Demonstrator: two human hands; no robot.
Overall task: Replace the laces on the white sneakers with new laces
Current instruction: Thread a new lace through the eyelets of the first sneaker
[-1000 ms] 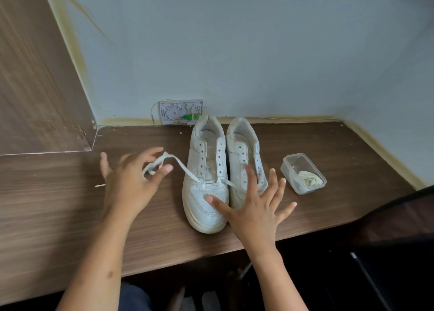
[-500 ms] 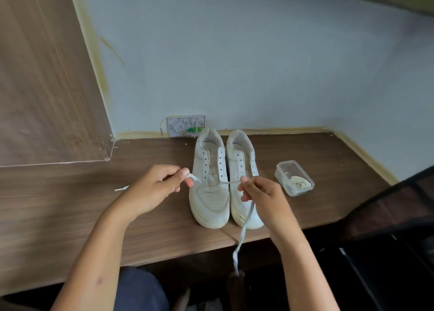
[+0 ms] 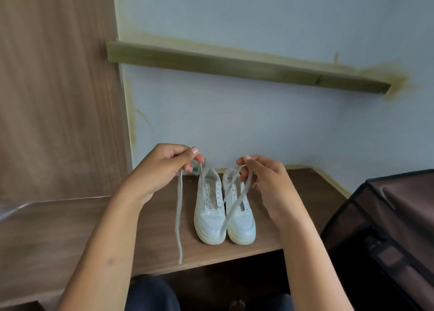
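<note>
Standing side by side on the wooden worktop (image 3: 70,228), toes toward the viewer: two white sneakers (image 3: 212,207). Pinching one white lace (image 3: 179,207) above them: left hand (image 3: 164,167) and right hand (image 3: 265,181), each grip clamped on it, ends hanging down.

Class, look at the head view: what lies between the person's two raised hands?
In the head view, nothing bridges the left hand and right hand; the gap shows wall and sneaker heels behind. Each hand's lace stretch hangs down.
</note>
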